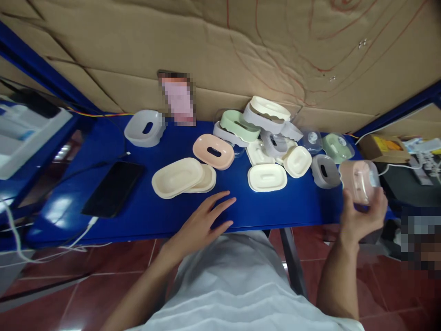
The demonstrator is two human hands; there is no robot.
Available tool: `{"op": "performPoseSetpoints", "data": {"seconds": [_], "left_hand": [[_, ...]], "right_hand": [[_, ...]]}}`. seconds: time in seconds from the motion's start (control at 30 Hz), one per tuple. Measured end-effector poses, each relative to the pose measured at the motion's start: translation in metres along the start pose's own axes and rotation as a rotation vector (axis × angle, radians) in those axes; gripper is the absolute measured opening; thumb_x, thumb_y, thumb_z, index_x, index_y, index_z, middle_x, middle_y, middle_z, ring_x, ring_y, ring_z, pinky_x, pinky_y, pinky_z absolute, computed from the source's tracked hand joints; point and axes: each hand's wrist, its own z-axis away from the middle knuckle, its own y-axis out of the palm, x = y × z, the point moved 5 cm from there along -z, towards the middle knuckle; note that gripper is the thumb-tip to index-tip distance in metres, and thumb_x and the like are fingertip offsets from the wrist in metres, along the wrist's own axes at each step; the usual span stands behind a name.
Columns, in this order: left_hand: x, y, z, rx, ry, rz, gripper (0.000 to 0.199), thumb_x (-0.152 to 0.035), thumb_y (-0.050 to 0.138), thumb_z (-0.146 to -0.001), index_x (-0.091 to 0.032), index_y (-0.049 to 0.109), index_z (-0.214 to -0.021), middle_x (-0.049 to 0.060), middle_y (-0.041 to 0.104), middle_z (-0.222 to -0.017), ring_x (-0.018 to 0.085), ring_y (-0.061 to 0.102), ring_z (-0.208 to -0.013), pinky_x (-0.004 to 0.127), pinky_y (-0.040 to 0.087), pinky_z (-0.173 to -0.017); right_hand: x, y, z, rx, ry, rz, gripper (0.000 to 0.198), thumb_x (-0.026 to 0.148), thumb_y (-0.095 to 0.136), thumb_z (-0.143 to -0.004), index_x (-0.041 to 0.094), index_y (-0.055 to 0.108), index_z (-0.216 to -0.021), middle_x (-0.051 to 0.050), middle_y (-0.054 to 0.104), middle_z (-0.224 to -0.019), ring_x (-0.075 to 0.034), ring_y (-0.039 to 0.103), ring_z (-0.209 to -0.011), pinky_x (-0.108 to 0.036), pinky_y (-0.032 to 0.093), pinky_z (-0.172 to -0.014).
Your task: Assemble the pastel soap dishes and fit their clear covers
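One pink box [358,180] near the worktop [275,212]'s front right corner is grasped around its sides, apparently for steadiness, by the right hand [362,220]; left hand [207,219], front edge, fingers spread, holding nothing

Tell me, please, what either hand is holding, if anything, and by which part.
The right hand holds a pink container with a clear cover by the sides of its near end; the left hand holds nothing.

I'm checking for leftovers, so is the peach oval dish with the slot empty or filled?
Empty: the peach oval dish shows its bare inner face around an uncovered slot, with nothing lying inside.
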Motion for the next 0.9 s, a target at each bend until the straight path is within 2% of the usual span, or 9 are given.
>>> {"op": "performPoseSetpoints", "data": {"seconds": [0.13, 0.2, 0.27, 0.4, 0.47, 0.57, 0.7, 0.8, 0.9], "left_hand": [[0.000, 0.001, 0.000, -0.008, 0.033, -0.034, 0.047, -0.034, 0.061, -0.111, -0.031, 0.056, -0.158, 0.010, 0.054, -0.165, 0.027, 0.058, -0.150, 0.050, 0.053, -0.126], [0.001, 0.002, 0.001, -0.016, 0.043, -0.053, 0.043, -0.033, 0.061, -0.112, -0.031, 0.059, -0.155, 0.010, 0.055, -0.165, 0.027, 0.059, -0.149, 0.050, 0.054, -0.124], [0.000, 0.004, 0.001, -0.030, 0.054, -0.075, 0.042, -0.032, 0.061, -0.112, -0.029, 0.060, -0.153, 0.011, 0.056, -0.163, 0.027, 0.060, -0.148, 0.050, 0.055, -0.123], [-0.004, 0.007, -0.002, -0.074, 0.081, -0.128, 0.040, -0.031, 0.060, -0.112, -0.026, 0.062, -0.151, 0.012, 0.060, -0.160, 0.028, 0.062, -0.145, 0.051, 0.056, -0.121], [-0.006, 0.008, -0.007, -0.084, 0.102, -0.155, 0.041, -0.030, 0.060, -0.111, -0.026, 0.061, -0.153, 0.013, 0.061, -0.160, 0.029, 0.063, -0.144, 0.051, 0.056, -0.120], [-0.010, 0.007, -0.015, -0.097, 0.141, -0.199, 0.046, -0.028, 0.059, -0.111, -0.027, 0.057, -0.158, 0.014, 0.057, -0.164, 0.031, 0.059, -0.148, 0.054, 0.054, -0.122], [-0.013, 0.007, -0.022, -0.092, 0.149, -0.278, 0.054, -0.029, 0.057, -0.112, -0.026, 0.047, -0.165, 0.013, 0.046, -0.174, 0.033, 0.047, -0.159, 0.056, 0.048, -0.127], [-0.018, 0.012, -0.024, -0.054, 0.185, -0.346, 0.057, -0.030, 0.059, -0.112, -0.023, 0.045, -0.167, 0.013, 0.040, -0.178, 0.035, 0.040, -0.164, 0.055, 0.044, -0.129], [-0.020, 0.016, -0.024, -0.033, 0.190, -0.395, 0.053, -0.031, 0.059, -0.112, -0.022, 0.050, -0.164, 0.013, 0.048, -0.173, 0.036, 0.046, -0.160, 0.055, 0.044, -0.127]], "right_hand": [[-0.063, 0.027, -0.021, 0.093, 0.220, 0.190, 0.104, 0.069, 0.085, -0.084, 0.000, 0.059, -0.157, -0.040, 0.058, -0.144, -0.059, 0.061, -0.133, -0.070, 0.051, -0.103], [-0.071, 0.039, -0.022, 0.113, 0.224, 0.185, 0.103, 0.071, 0.086, -0.081, 0.006, 0.061, -0.157, -0.039, 0.059, -0.145, -0.057, 0.066, -0.126, -0.067, 0.053, -0.094], [-0.065, 0.043, -0.020, 0.073, 0.200, 0.166, 0.100, 0.073, 0.084, -0.082, 0.011, 0.063, -0.157, -0.038, 0.057, -0.150, -0.057, 0.064, -0.129, -0.068, 0.052, -0.095], [-0.012, 0.042, -0.012, 0.023, 0.020, 0.113, 0.085, 0.068, 0.065, -0.100, 0.012, 0.055, -0.164, -0.036, 0.045, -0.167, -0.056, 0.042, -0.156, -0.075, 0.039, -0.114], [0.035, 0.045, -0.004, 0.156, -0.191, -0.010, 0.068, 0.055, 0.054, -0.109, 0.014, 0.053, -0.164, -0.029, 0.052, -0.165, -0.048, 0.046, -0.157, -0.071, 0.040, -0.119], [0.111, 0.049, 0.021, 0.412, -0.505, -0.150, 0.052, 0.041, 0.052, -0.112, 0.020, 0.058, -0.159, -0.020, 0.058, -0.163, -0.039, 0.050, -0.156, -0.065, 0.037, -0.124], [0.184, 0.039, 0.064, 0.557, -0.703, -0.248, 0.046, 0.029, 0.051, -0.113, 0.022, 0.058, -0.158, -0.019, 0.057, -0.165, -0.031, 0.060, -0.147, -0.055, 0.042, -0.122], [0.210, 0.028, 0.086, 0.644, -0.811, -0.349, 0.047, 0.028, 0.053, -0.113, 0.026, 0.056, -0.160, -0.015, 0.058, -0.164, -0.028, 0.063, -0.143, -0.051, 0.044, -0.120], [0.193, 0.028, 0.072, 0.582, -0.738, -0.338, 0.049, 0.033, 0.056, -0.112, 0.025, 0.054, -0.160, -0.014, 0.061, -0.162, -0.030, 0.061, -0.145, -0.052, 0.044, -0.121]]}}
